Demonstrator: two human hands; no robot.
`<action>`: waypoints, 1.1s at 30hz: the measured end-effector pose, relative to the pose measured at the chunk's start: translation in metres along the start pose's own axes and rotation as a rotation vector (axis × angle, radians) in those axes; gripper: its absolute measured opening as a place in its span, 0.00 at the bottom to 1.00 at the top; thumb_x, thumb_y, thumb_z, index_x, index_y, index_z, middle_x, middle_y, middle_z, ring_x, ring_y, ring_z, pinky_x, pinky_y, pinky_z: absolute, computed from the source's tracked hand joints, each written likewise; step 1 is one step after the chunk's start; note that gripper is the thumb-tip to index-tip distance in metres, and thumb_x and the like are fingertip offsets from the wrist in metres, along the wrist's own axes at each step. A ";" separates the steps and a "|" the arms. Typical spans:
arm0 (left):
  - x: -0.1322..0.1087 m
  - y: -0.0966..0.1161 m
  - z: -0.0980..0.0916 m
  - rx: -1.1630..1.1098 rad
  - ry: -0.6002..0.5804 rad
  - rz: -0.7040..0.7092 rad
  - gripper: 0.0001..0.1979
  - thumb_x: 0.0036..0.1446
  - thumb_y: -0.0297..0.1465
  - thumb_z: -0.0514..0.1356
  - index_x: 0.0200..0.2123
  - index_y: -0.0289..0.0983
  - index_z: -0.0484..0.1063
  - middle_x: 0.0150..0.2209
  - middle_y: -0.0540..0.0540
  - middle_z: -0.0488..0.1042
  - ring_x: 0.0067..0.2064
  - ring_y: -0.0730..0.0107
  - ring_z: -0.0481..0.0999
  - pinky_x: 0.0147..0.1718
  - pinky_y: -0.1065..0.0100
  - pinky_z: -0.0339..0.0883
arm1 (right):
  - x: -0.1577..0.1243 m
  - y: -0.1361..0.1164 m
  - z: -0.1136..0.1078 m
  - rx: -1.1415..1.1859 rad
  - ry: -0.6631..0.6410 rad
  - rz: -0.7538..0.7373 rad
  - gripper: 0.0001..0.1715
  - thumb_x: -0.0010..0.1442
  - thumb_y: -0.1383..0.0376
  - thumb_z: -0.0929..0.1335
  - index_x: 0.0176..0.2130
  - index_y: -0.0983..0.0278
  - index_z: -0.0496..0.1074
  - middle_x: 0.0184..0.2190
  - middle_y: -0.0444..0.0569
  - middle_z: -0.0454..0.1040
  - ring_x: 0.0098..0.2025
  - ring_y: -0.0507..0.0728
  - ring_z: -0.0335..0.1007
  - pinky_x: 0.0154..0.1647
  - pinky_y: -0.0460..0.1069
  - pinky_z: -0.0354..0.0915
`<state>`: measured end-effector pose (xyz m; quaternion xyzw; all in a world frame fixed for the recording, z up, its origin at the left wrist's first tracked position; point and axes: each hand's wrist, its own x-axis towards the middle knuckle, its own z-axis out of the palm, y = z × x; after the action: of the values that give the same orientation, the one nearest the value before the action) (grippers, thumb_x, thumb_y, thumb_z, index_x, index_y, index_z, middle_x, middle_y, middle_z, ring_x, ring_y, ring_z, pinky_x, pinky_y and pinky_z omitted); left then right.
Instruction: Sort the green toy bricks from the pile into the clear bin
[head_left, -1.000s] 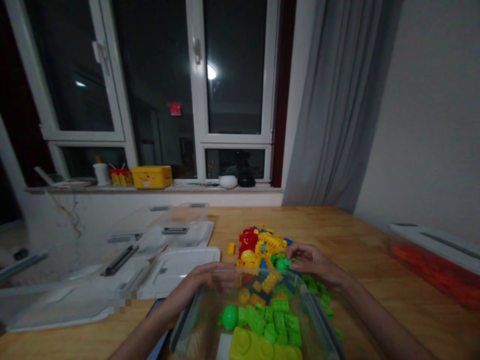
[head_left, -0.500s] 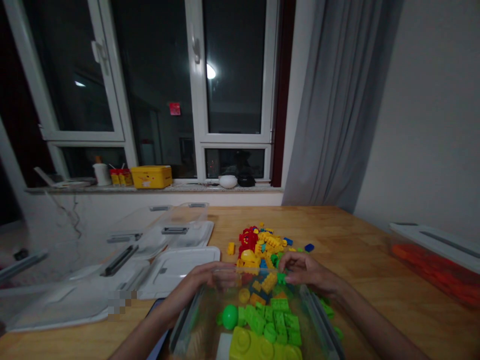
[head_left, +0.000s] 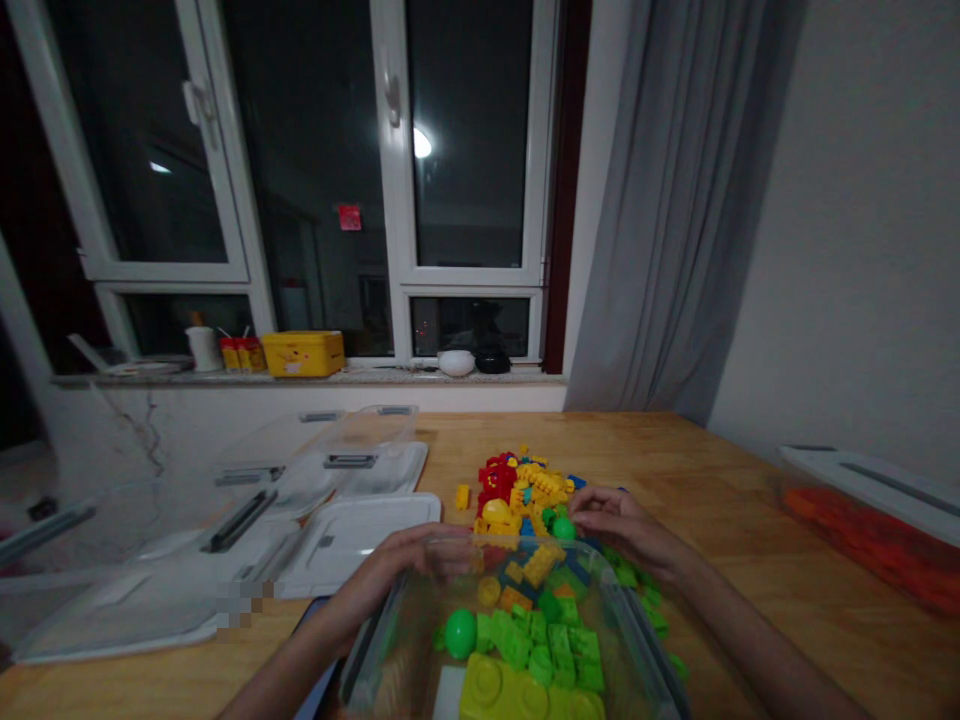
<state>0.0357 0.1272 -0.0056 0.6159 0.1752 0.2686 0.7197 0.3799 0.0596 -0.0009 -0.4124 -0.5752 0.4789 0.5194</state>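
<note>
A clear plastic box (head_left: 397, 655) with grey side clips stands in front of me. Green blocks (head_left: 562, 650), a green ball (head_left: 460, 635) and a large yellow-green block (head_left: 517, 690) lie inside. My left hand (head_left: 420, 550) grips the box's far left rim, its fingers partly seen through the wall. Beyond the far right corner, my right hand (head_left: 619, 520) hovers at the edge of a mixed block pile (head_left: 525, 490), thumb and forefinger apart, near a round green piece (head_left: 562, 528). Loose green blocks (head_left: 652, 605) lie under my right wrist.
White lids (head_left: 367, 540) and clear boxes (head_left: 330, 465) cover the table's left side. A lidded box of orange-red pieces (head_left: 862, 540) stands at the right. Against the window, a yellow box (head_left: 303, 354) sits on the sill. A dark flat object (head_left: 322, 690) lies under my left forearm.
My right hand has let go of a green block over the box and moved slightly up and right to the pile. A darker green piece now shows inside the box. My left hand stays put.
</note>
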 end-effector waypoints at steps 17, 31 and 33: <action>0.003 -0.003 -0.010 0.060 -0.017 -0.033 0.30 0.40 0.23 0.55 0.50 0.41 0.76 0.54 0.44 0.77 0.58 0.45 0.72 0.58 0.44 0.58 | 0.020 0.095 -0.124 -0.781 0.388 -0.106 0.20 0.51 0.57 0.67 0.41 0.64 0.77 0.39 0.52 0.79 0.41 0.62 0.74 0.44 0.55 0.68; -0.002 0.002 0.004 0.055 0.050 -0.006 0.29 0.39 0.22 0.53 0.46 0.41 0.78 0.49 0.46 0.81 0.53 0.47 0.76 0.56 0.43 0.60 | 0.023 0.096 -0.116 -0.696 0.297 -0.064 0.15 0.50 0.57 0.69 0.35 0.64 0.77 0.30 0.48 0.79 0.34 0.60 0.74 0.36 0.53 0.68; -0.002 0.002 0.006 0.048 0.056 -0.002 0.30 0.39 0.22 0.53 0.47 0.40 0.78 0.50 0.45 0.80 0.53 0.47 0.76 0.57 0.44 0.59 | 0.024 0.096 -0.116 -0.687 0.302 -0.068 0.16 0.49 0.57 0.69 0.36 0.64 0.76 0.31 0.49 0.79 0.34 0.60 0.74 0.36 0.52 0.68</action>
<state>0.0367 0.1216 -0.0024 0.6251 0.2024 0.2809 0.6996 0.4902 0.1165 -0.0903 -0.6092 -0.6325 0.1745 0.4455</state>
